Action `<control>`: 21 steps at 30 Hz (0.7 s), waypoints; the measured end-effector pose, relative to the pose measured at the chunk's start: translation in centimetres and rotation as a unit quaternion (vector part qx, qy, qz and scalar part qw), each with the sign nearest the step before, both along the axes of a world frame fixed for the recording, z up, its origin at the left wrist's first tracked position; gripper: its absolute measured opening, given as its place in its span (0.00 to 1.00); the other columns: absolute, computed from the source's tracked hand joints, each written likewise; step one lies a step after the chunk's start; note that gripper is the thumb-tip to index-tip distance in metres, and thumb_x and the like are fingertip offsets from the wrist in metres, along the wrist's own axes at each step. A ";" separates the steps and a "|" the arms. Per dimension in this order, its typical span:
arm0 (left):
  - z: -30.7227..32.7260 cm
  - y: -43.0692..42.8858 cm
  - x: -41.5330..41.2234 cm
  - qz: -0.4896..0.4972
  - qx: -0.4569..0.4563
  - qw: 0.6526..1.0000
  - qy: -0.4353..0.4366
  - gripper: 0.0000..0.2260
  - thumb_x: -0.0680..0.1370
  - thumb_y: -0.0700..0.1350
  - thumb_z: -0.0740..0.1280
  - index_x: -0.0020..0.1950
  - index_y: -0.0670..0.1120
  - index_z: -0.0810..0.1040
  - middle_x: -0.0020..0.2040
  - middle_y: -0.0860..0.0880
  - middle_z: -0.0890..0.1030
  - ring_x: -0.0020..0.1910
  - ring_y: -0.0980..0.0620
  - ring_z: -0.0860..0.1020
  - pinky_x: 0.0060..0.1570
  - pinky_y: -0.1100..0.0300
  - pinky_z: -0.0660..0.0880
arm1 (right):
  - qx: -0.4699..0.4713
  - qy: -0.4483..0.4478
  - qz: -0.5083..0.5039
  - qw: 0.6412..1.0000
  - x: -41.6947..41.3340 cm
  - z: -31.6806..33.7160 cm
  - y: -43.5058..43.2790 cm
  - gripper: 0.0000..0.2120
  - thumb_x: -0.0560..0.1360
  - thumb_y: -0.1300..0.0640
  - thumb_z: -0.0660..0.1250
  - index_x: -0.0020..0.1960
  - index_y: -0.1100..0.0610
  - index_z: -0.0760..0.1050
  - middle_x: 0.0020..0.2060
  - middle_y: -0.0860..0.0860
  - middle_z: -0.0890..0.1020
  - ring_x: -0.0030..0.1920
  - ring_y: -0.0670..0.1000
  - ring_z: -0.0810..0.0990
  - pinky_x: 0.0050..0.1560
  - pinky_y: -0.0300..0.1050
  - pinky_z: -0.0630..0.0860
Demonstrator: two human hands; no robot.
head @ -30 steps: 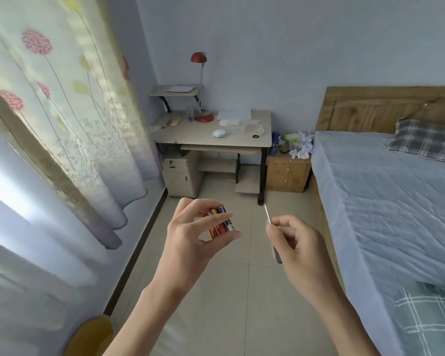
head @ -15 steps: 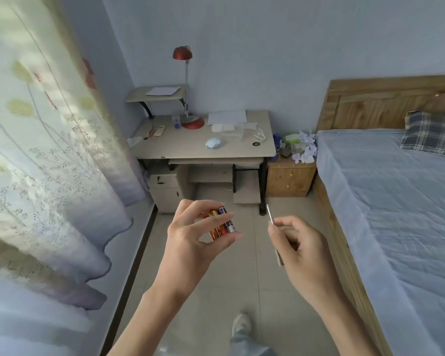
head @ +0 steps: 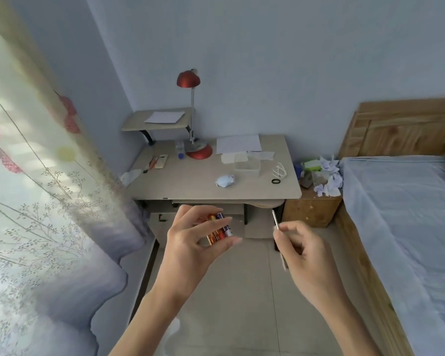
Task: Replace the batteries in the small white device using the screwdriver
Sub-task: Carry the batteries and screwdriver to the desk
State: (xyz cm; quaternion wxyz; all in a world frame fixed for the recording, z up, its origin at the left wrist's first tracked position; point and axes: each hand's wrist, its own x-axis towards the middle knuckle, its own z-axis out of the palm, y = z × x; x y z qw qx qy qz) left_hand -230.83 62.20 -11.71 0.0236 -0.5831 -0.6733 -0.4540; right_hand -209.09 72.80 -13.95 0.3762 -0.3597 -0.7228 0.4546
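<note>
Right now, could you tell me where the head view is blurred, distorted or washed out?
Head view: the curtain is washed out by backlight and smeared; wide-angle distortion bows the bed edge; the batteries in the left hand read fairly sharp; the screwdriver in the right hand looks thin and soft.

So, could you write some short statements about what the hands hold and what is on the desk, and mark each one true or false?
1. The left hand holds batteries. True.
2. The right hand is empty. False: the right hand pinches a thin screwdriver.
3. A red lamp stands on the desk. True.
4. The batteries lie on the desk. False: the left hand holds them above the floor.
</note>
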 end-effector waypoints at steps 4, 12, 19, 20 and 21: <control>-0.4 6.6 -4.8 -0.014 0.000 1.000 0.002 0.16 0.71 0.55 0.81 0.56 0.49 0.91 0.58 0.55 0.84 0.58 0.50 0.79 0.59 0.65 0.76 | -0.007 -0.007 -0.017 1.000 -4.1 -0.9 5.6 0.04 0.85 0.55 0.68 0.51 0.54 0.78 0.25 0.53 0.76 0.26 0.48 0.72 0.31 0.42 0.69; -1.6 21.7 -15.4 -0.073 -0.010 0.997 0.002 0.16 0.72 0.53 0.82 0.57 0.49 0.90 0.59 0.55 0.84 0.59 0.48 0.79 0.58 0.59 0.78 | 0.000 -0.034 -0.103 0.994 -11.7 -1.4 19.3 0.02 0.84 0.56 0.68 0.53 0.52 0.79 0.26 0.54 0.78 0.25 0.46 0.72 0.29 0.41 0.68; -2.9 33.2 -23.2 -0.101 -0.026 0.995 0.004 0.15 0.71 0.49 0.84 0.56 0.47 0.91 0.58 0.53 0.84 0.58 0.47 0.79 0.59 0.60 0.77 | -0.022 -0.047 -0.178 0.983 -16.1 -2.3 28.3 0.01 0.83 0.56 0.69 0.53 0.51 0.78 0.27 0.56 0.79 0.24 0.47 0.72 0.27 0.40 0.68; -3.3 34.5 -24.0 -0.100 -0.032 0.994 0.001 0.15 0.71 0.49 0.84 0.56 0.47 0.91 0.58 0.52 0.84 0.58 0.47 0.79 0.59 0.59 0.77 | -0.026 -0.051 -0.181 0.982 -16.6 -2.6 29.3 0.01 0.83 0.55 0.69 0.53 0.50 0.78 0.26 0.55 0.79 0.24 0.46 0.72 0.27 0.40 0.67; -3.7 35.7 -24.6 -0.101 -0.034 0.994 -0.001 0.15 0.71 0.49 0.84 0.56 0.47 0.91 0.58 0.52 0.84 0.58 0.47 0.79 0.59 0.59 0.77 | -0.029 -0.053 -0.182 0.981 -17.0 -2.9 30.3 0.01 0.83 0.55 0.69 0.53 0.51 0.78 0.25 0.53 0.78 0.24 0.45 0.71 0.27 0.39 0.66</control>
